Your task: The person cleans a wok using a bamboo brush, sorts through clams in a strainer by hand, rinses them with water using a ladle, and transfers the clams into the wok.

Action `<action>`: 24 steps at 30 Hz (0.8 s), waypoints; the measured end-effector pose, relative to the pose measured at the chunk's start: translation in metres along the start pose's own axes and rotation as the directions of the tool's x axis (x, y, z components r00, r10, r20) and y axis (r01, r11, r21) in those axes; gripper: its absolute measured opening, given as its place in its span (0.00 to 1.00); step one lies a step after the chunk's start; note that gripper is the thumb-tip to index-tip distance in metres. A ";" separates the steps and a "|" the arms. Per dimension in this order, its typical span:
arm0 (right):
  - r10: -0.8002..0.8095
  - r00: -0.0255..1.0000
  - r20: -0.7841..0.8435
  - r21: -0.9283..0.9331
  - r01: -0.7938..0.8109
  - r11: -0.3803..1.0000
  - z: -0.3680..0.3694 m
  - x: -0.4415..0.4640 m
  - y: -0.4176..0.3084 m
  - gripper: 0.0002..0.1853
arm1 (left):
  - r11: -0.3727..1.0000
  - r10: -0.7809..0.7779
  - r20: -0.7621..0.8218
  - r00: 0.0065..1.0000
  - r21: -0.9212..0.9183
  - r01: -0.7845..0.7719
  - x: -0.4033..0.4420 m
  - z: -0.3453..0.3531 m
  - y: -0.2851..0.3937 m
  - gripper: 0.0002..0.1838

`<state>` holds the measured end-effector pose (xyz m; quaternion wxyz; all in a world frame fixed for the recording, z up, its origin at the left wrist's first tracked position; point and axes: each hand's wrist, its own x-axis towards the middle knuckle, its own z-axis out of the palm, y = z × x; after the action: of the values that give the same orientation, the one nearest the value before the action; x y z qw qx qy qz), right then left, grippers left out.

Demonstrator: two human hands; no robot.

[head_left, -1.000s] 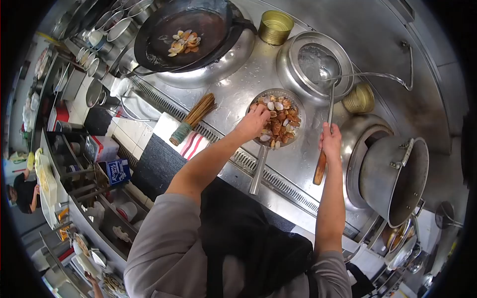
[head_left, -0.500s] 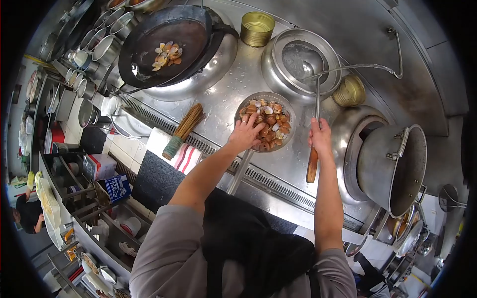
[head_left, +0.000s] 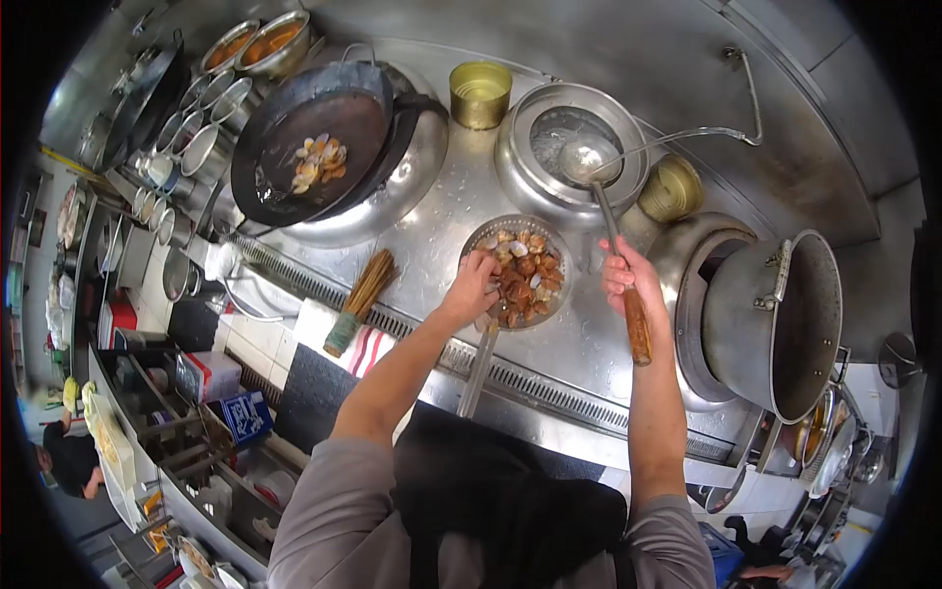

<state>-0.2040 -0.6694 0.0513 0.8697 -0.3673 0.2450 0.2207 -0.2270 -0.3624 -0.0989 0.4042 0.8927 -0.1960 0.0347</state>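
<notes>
My right hand (head_left: 630, 275) is closed around the wooden-ended handle of a ladle (head_left: 610, 221). The ladle's bowl is over the round metal pot (head_left: 515, 147) of water at the back; whether it dips in is hard to tell. Curled fingers of my left hand (head_left: 473, 288) reach over the left side of a perforated strainer (head_left: 483, 230) of clams (head_left: 530, 267). What those fingertips hold, if anything, is hidden. The strainer rests on the steel counter, its handle toward me. More clams (head_left: 319, 164) lie in a dark wok (head_left: 280, 137) at the left.
Two gold-coloured cans (head_left: 481, 95) stand near the water pot. A large tilted pot (head_left: 751, 329) is at the right. A bamboo brush (head_left: 360, 299) lies near a striped towel (head_left: 365, 351). Bowls of orange liquid (head_left: 275, 44) sit at the far left. Another person (head_left: 69, 456) is at the left edge.
My left hand has gone from spread over the clams to curled at the strainer's left side. The ladle has tilted, with its bowl nearer to me. The whole view has shifted slightly.
</notes>
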 end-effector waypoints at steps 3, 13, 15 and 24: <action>0.011 0.999 0.035 0.054 -0.013 0.998 -0.001 -0.008 0.000 0.15 | 0.988 -0.079 -0.056 0.995 -0.140 0.071 0.014 0.006 -0.014 0.21; 0.013 0.988 0.152 0.096 -0.028 0.995 0.009 -0.046 -0.015 0.15 | -0.076 -0.407 0.251 0.878 -0.968 0.241 0.031 -0.013 0.016 0.12; 0.010 0.987 0.158 0.090 -0.024 0.996 0.009 -0.057 -0.011 0.15 | -0.303 -0.356 0.331 0.874 -0.926 0.228 0.021 -0.024 0.025 0.12; -0.010 0.996 0.091 -0.047 0.014 0.999 0.017 -0.116 0.011 0.15 | -0.633 -0.344 0.396 0.851 -0.768 0.101 0.022 -0.024 0.032 0.17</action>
<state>-0.2970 -0.6732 0.1241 0.8722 -0.3790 0.1976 0.2378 -0.2159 -0.3706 -0.0554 0.9654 0.0771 0.1508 -0.1983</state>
